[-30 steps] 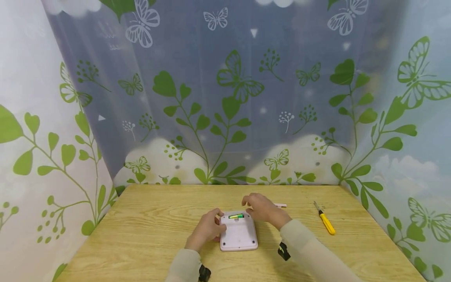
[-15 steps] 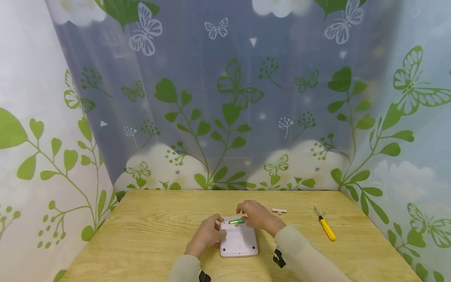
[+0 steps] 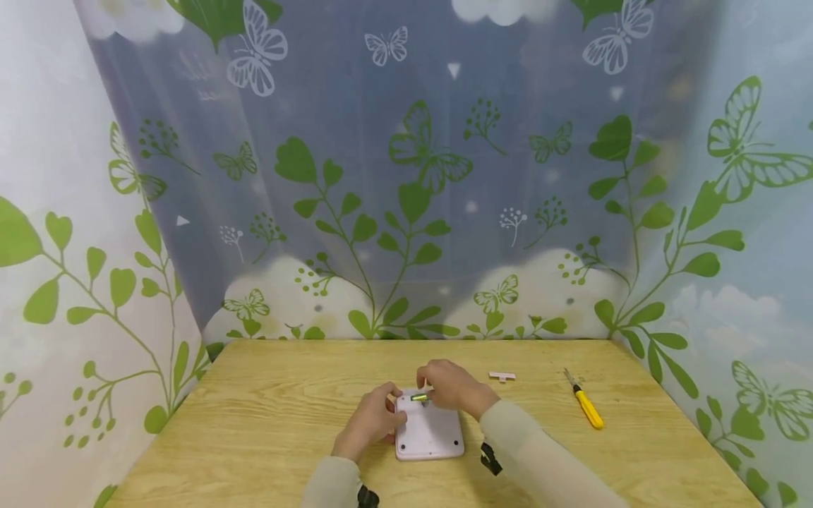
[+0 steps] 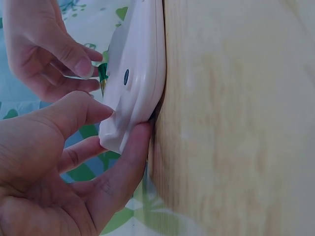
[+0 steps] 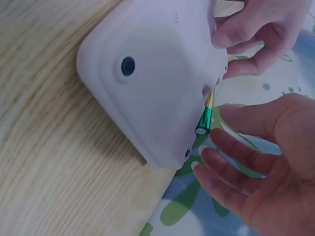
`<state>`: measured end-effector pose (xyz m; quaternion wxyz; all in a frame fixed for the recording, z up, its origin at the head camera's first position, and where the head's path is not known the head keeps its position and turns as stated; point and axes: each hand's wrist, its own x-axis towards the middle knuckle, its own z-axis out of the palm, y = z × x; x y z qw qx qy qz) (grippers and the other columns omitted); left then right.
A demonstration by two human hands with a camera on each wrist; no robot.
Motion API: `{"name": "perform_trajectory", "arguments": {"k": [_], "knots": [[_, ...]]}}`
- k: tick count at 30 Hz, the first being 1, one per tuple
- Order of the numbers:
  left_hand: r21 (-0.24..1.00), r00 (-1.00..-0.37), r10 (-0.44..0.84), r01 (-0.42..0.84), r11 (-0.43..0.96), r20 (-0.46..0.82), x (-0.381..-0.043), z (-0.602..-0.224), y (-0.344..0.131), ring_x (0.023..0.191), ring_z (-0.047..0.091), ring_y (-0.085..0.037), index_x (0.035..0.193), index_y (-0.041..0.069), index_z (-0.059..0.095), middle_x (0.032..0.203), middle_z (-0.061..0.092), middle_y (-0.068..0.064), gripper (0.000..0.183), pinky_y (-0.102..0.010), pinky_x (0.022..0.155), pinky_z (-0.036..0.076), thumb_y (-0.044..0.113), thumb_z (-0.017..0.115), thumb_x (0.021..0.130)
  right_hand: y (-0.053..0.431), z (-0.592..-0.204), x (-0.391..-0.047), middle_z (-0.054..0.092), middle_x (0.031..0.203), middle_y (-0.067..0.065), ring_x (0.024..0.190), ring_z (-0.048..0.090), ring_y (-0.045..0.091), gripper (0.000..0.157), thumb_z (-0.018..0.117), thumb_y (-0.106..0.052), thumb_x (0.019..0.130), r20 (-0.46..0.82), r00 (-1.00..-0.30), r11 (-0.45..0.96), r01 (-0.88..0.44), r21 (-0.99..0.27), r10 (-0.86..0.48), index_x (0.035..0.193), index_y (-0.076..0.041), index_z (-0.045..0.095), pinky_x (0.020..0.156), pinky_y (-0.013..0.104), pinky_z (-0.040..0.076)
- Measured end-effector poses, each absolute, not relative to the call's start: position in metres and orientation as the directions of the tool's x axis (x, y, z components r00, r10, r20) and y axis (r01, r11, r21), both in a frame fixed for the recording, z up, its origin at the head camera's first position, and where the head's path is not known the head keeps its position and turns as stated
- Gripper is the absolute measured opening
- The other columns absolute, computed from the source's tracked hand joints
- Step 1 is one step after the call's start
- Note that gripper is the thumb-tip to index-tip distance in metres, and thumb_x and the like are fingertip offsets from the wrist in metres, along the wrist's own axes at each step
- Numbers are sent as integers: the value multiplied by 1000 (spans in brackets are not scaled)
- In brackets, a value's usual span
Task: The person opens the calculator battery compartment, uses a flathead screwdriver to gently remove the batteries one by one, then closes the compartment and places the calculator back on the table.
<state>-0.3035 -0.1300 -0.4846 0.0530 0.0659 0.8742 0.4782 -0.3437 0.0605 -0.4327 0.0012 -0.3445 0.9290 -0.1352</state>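
A flat, squarish pale pink device (image 3: 430, 430) lies on the table, its back with dark round feet facing up. My left hand (image 3: 368, 421) grips its left edge, thumb on the back and a finger under the rim (image 4: 133, 130). A green and gold battery (image 5: 205, 118) sits in the open slot along the device's far edge. Over that slot is my right hand (image 3: 447, 384), its thumb and index fingertips (image 5: 216, 135) right at the battery's green end, the other fingers spread loosely. Part of the battery is hidden behind this hand in the head view.
A small pale pink cover (image 3: 502, 377) with a tab lies behind and right of the device. Further right is a screwdriver (image 3: 588, 409) with a yellow handle. A printed curtain (image 3: 406, 212) hangs behind the wooden table (image 3: 286, 381).
My right hand has moved left along the far edge, covering more of the battery. The small cover shows fully now, clear of the right hand. The left hand keeps its hold.
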Motion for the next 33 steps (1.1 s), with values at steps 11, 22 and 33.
{"name": "perform_trajectory", "arguments": {"k": [11,22,33], "knots": [[838,-982,185,81,540,-24,-304,-482,-131,71,59,-20,122,0,57,89,54,-12,35,-32,54,63,0,71,89,47,-434,-346,67,104,6,99,64,24,23,71,3,89,-9,-814,806,-573,-146,-581,106,-12,73,74,33,56],[841,-984,174,64,537,-36,-303,-482,-130,70,60,-20,122,1,58,90,55,-12,36,-32,53,62,0,72,89,44,-435,-345,72,103,7,92,67,19,19,76,1,89,-18,-802,797,-591,-126,-598,105,-9,72,72,30,57],[849,-983,179,67,525,-33,-305,-484,-130,69,60,-21,122,0,58,88,54,-12,36,-33,53,62,0,72,88,42,-434,-349,74,104,7,94,70,21,18,82,-5,86,-32,-787,784,-608,-129,-616,100,-8,72,78,32,59]]}}
